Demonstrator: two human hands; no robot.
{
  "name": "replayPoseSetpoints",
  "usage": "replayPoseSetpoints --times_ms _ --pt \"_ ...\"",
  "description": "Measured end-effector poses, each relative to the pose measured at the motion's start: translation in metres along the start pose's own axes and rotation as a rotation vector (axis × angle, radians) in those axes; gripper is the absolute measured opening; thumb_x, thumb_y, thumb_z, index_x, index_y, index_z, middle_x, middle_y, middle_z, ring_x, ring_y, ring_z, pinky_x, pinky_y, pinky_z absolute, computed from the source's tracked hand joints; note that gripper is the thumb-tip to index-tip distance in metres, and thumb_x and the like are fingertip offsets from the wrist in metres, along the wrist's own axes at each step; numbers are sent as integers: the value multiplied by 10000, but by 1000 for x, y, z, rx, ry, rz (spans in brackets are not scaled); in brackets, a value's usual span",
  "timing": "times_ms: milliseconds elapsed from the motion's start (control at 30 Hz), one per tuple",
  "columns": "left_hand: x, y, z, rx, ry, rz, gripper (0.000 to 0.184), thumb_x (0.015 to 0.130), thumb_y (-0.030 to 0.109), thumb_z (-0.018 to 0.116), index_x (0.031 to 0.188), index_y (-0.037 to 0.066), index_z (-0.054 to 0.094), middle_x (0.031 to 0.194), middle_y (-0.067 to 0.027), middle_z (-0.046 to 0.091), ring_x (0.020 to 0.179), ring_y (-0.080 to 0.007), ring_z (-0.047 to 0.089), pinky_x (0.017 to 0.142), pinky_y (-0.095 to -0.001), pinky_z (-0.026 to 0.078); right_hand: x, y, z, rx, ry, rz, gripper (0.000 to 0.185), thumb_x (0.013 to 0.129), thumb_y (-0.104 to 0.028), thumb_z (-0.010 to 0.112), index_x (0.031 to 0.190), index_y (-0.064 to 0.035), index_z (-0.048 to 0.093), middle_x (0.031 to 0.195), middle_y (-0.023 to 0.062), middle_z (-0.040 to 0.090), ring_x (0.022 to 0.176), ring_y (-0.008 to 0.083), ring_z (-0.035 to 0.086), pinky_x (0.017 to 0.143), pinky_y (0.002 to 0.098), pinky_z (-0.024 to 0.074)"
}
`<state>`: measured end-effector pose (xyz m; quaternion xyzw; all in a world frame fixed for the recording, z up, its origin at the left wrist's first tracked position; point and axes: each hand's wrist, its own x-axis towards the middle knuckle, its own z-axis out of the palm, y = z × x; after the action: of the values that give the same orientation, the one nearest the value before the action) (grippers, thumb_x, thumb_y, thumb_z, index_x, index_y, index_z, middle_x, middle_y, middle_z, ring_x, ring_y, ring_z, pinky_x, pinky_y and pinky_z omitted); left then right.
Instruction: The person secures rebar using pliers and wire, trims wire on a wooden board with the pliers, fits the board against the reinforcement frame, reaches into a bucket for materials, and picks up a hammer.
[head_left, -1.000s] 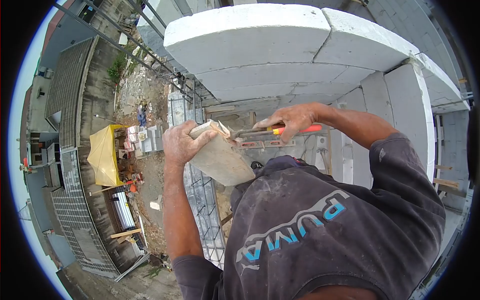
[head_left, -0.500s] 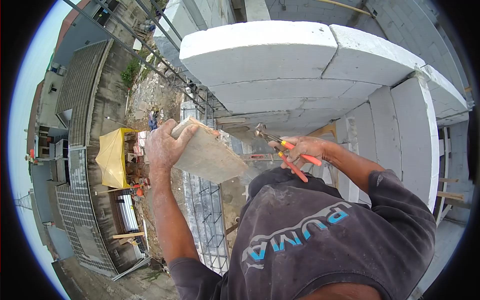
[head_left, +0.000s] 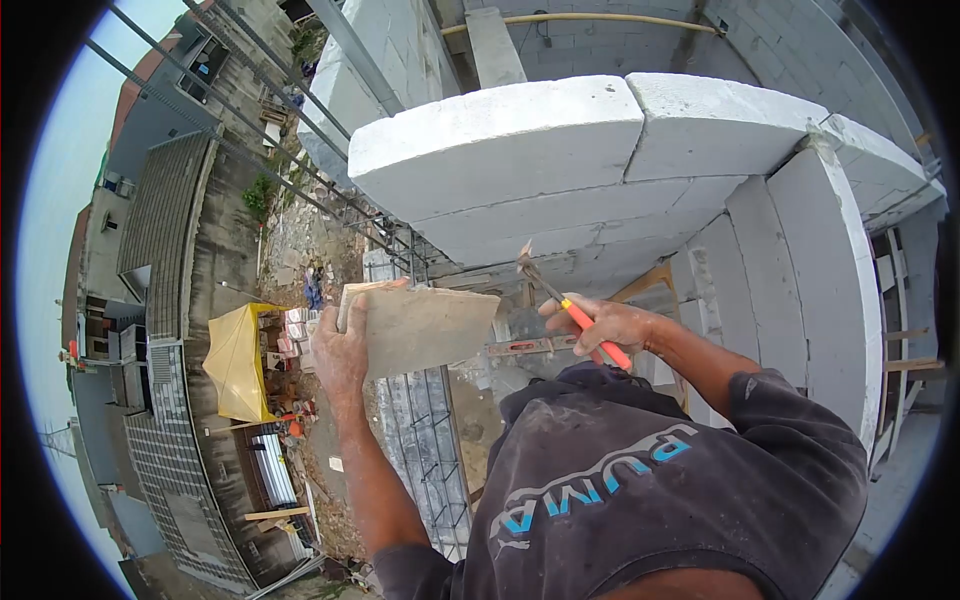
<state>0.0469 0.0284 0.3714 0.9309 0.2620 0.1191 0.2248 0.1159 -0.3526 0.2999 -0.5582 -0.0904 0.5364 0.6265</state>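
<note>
My left hand (head_left: 340,350) grips one end of a flat grey piece of wooden board (head_left: 430,328), thumb on its face. Splintered brownish wood shows along the board's top edge. Wrapped around red-and-yellow handles, my right hand (head_left: 612,328) holds a pair of pincers (head_left: 582,316), whose metal head points up and to the left. The pincers are apart from the board, to its right. Beneath them, a red level-like bar (head_left: 525,347) lies across the work area, partly hidden by my right hand.
A white block wall (head_left: 500,135) stands ahead, with another white wall (head_left: 815,270) on the right. Steel rebar rods (head_left: 285,85) rise at upper left. Below on the left are a rebar cage (head_left: 425,440), a yellow tarp (head_left: 235,365) and rubble.
My left hand has moved slightly right and down, turning the board so it lies more level. The pincers' handles have come closer together, and their head points more upward. The camera view has shifted.
</note>
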Motion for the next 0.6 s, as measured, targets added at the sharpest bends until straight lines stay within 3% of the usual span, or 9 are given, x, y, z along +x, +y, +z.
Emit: replayPoseSetpoints --times_ms 133,200,267,333,367,433,533,600 --pt "-5 -18 11 -59 38 -52 644 929 592 613 997 -45 676 930 -278 660 912 -427 637 819 -505 480 -21 -76 3 -562 237 -149 582 761 -193 683 1326 -80 598 1247 145 602 1165 289 550 996 442 436" --pt "-10 -22 14 -91 60 -34 663 932 598 604 1018 -55 676 943 -292 653 927 -436 629 835 -505 475 -31 -113 8 -1080 480 -283 524 760 -224 683 1259 -63 659 1167 137 646 1131 310 575 995 470 447" --pt "-20 -13 13 -155 65 -43 675 937 607 591 1039 -56 673 931 -284 652 911 -427 626 824 -507 472 -28 -143 -14 -1341 575 -382 510 780 -285 719 1253 -97 674 1170 126 616 1213 326 521 1084 491 411" --pt "-21 -30 24 -251 4 -61 682 938 610 586 1046 -59 669 922 -278 650 899 -422 622 812 -508 470 -24 -173 -25 -1464 636 -426 448 791 -276 717 1204 -101 713 1225 127 620 1268 317 495 1113 484 385" --pt "-23 -36 31 -260 66 -13 665 939 597 600 964 -65 650 838 -236 621 793 -373 582 752 -496 461 -19 -188 -33 -1526 627 -429 438 798 -277 728 1200 -105 717 1241 127 618 1276 317 489 1120 489 376" --pt "-35 -20 22 -229 47 -40 651 939 584 613 904 -66 624 783 -206 586 739 -328 539 714 -479 451 -4 -209 -53 -1654 601 -431 418 812 -281 749 1194 -114 726 1273 127 614 1292 319 478 1135 497 358" --pt "-49 -19 25 -272 65 -29 639 943 564 625 835 -65 588 724 -170 537 695 -273 488 674 -460 436 20 -225 -76 -1665 565 -495 421 827 -326 792 1195 -131 731 1290 131 603 1321 315 453 1146 500 342" --pt "-56 -31 28 -301 57 -46 631 948 553 627 816 -63 581 710 -154 530 688 -247 474 662 -450 433 29 -229 -79 -1709 556 -407 460 831 -408 798 1213 -167 716 1311 121 588 1342 310 436 1140 511 350"
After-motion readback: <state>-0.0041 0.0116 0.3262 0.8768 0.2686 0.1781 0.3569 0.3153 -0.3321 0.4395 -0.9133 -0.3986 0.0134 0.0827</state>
